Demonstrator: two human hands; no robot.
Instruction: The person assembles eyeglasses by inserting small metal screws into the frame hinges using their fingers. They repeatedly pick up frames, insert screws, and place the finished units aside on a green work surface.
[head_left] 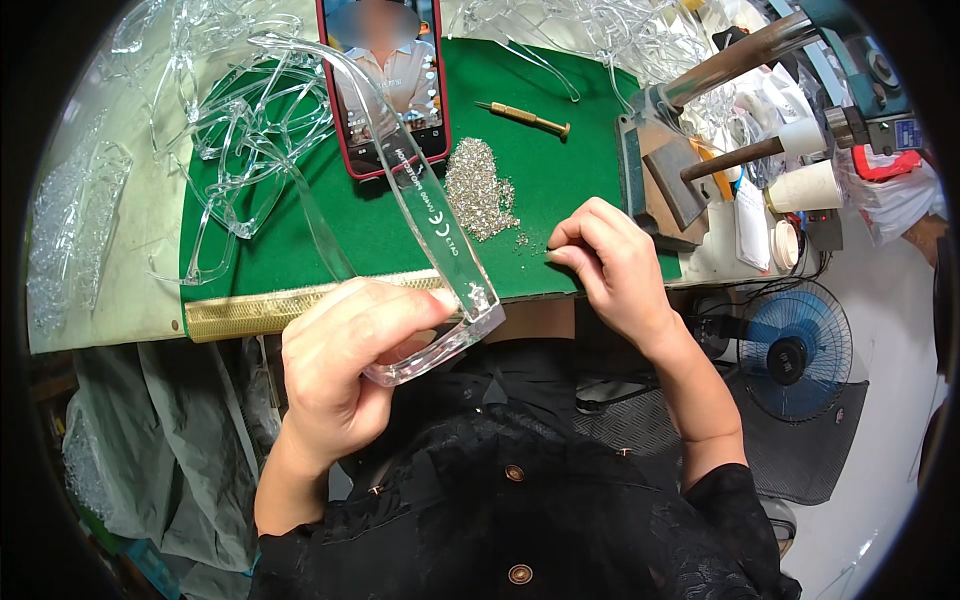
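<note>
My left hand [345, 360] is closed on a clear plastic glasses frame [447, 240], gripping it by the front near the hinge. One temple, with white print, stretches up and away over the green mat [560, 180]; the other temple also shows through behind it. My right hand [620, 265] rests at the mat's near right, thumb and forefinger pinched together. Whatever lies between those fingertips is too small to make out. Just left of them are a few scattered bits and a heap of tiny silvery metal screws [474, 190].
A phone [415, 80] in a red case stands behind the heap, beside a brass screwdriver [525, 118]. Tangled clear frames [250, 130] lie left. A hand press [675, 190] stands right, near a white cup [805, 187]. A gold strip [240, 314] lines the front edge; a blue fan [790, 355] is below.
</note>
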